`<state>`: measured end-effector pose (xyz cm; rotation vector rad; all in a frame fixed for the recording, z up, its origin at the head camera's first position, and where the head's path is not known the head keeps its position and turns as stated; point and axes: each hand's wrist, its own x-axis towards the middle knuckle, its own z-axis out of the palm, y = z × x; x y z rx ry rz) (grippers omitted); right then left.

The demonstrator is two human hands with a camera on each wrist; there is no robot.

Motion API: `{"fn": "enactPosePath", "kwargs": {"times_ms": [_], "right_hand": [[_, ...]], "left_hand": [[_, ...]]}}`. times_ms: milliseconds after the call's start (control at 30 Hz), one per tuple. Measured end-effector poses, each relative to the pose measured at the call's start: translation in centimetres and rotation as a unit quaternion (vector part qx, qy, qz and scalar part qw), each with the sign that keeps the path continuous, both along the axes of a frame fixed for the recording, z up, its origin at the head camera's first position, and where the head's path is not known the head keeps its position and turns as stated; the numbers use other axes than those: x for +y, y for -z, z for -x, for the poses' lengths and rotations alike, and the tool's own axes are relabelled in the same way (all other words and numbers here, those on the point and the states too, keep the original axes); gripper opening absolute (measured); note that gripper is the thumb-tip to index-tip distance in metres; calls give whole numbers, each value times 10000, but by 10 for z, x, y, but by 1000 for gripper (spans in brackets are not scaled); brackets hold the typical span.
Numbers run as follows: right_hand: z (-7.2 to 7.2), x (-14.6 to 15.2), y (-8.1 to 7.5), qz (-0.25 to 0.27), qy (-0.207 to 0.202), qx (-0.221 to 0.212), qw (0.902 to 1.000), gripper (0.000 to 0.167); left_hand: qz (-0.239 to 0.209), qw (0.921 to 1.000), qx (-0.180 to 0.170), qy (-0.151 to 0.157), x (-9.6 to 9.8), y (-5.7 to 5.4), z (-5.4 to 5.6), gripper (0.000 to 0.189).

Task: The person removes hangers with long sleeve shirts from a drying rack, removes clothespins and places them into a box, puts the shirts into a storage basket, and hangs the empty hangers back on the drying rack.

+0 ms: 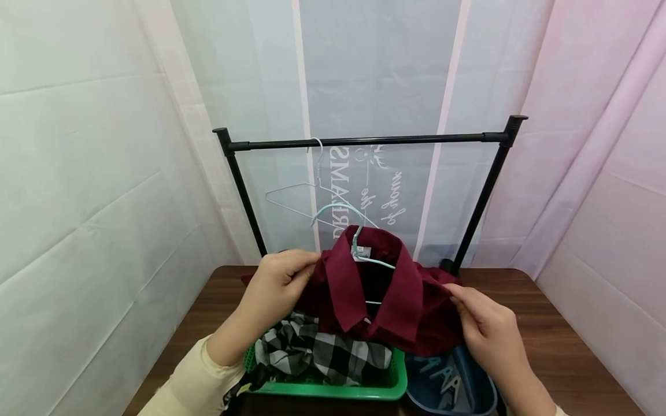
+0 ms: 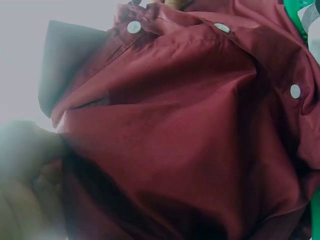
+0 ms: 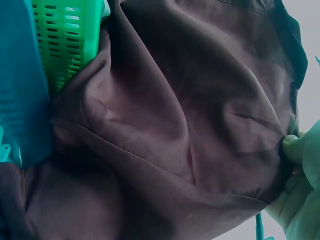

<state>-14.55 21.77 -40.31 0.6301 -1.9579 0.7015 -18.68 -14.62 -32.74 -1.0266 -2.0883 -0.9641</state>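
A dark red button-up shirt [image 1: 432, 312] is held up by its shoulders between my two hands. My left hand [image 1: 278, 283] pinches the shoulder at the left of the collar. With thumb and fingers, my right hand [image 1: 486, 323] pinches the other shoulder. A pale blue hanger [image 1: 338, 206] sits inside the shirt, its hook rising out of the open collar and standing below the rack's bar. White buttons [image 2: 134, 27] run down the shirt front in the left wrist view. The right wrist view shows the sleeve side of the shirt [image 3: 150, 130] and my thumb on its edge.
A black clothes rack [image 1: 364, 140] stands at the back, with a bare wire hanger [image 1: 291, 186] on its bar. In front, a green basket [image 1: 333, 392] holds a black-and-white checked garment [image 1: 333, 352]. Beside it, a blue bin [image 1: 478, 387] contains several clothes pegs [image 1: 447, 378]. All stand on a brown table [image 1: 551, 341].
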Motion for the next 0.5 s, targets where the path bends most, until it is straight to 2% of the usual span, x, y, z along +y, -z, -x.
{"fn": "enactPosePath", "kwargs": {"times_ms": [67,333,500], "right_hand": [[0,-1,-1,-51,-27,-44,10000,38],[-7,2,-12,-591,152,-855,9945,56],[-11,-9,-29,-374,-50,-622,9974,46]], "left_hand": [[-53,10000,7,29,-1,1,1,22],[100,9997,-186,-89,-5,7,11,21],[188,9991,-322,-197,-6,8,14,20]]}}
